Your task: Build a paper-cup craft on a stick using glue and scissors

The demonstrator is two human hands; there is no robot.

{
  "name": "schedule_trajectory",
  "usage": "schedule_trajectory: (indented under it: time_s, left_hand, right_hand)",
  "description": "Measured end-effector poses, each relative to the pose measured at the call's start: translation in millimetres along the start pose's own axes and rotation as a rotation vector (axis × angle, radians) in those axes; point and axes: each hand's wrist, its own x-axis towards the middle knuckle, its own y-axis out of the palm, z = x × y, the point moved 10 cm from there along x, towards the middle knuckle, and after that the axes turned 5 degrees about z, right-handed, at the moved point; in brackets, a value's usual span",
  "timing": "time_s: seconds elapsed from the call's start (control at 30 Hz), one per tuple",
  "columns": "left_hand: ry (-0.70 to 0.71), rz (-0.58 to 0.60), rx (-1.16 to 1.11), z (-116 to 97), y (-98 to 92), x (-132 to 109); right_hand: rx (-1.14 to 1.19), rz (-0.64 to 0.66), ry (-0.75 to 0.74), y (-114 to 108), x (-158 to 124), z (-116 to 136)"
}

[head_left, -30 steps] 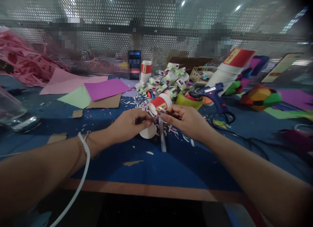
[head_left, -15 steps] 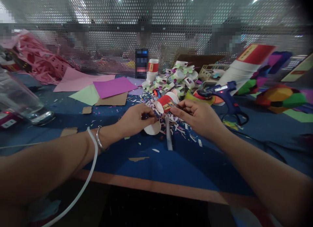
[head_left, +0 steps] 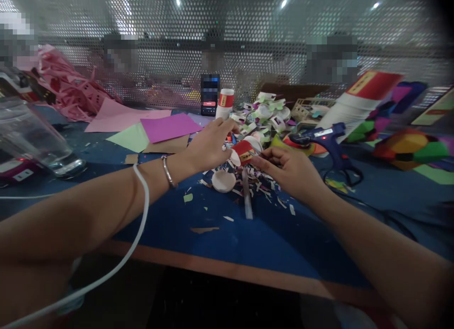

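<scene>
My left hand (head_left: 213,142) reaches over the paper scraps with thumb and fingers apart, holding nothing that I can see. Its thumb is by the rim of a red and white paper cup (head_left: 244,151) lying on its side. My right hand (head_left: 283,166) is closed in a pinch on a slim grey metal tool (head_left: 253,153), its tip against the cup; its exact kind is hard to make out. A round white paper disc (head_left: 223,181) lies below my left hand. Beside it rests a translucent stick (head_left: 247,196). Behind is a heap of cut cup pieces (head_left: 267,111).
A blue glue gun (head_left: 329,140) stands right, its cable trailing over the table. Stacked paper cups (head_left: 358,99) lean behind it. Left are a glass jug (head_left: 39,135) and coloured paper sheets (head_left: 170,127). A phone (head_left: 210,95) stands before the perforated metal screen (head_left: 255,26).
My left hand has left the white paper disc and moved forward and up towards the heap. The disc now lies uncovered. My right hand stays by the red cup with the slim tool.
</scene>
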Motion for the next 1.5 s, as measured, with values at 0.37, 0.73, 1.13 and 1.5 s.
schedule_trajectory:
  time_s: [0.37, 0.73, 1.13, 1.5]
  left_hand:
    - [-0.117, -0.125, -0.033, 42, 22.5, 6]
    - [-0.363, -0.355, -0.083, 123, -44.9, -1]
    - [-0.271, -0.210, -0.176, 75, -28.2, 1]
    - [-0.096, -0.244, -0.338, 4, -4.4, -8]
  right_hand:
    - [0.005, -0.038, -0.029, -1, 1, -3]
    - [-0.041, -0.027, -0.002, -1, 2, -4]
    - [0.122, -0.113, -0.020, -14, -5, 4]
    - [0.324, -0.180, -0.141, -18, -14, 26]
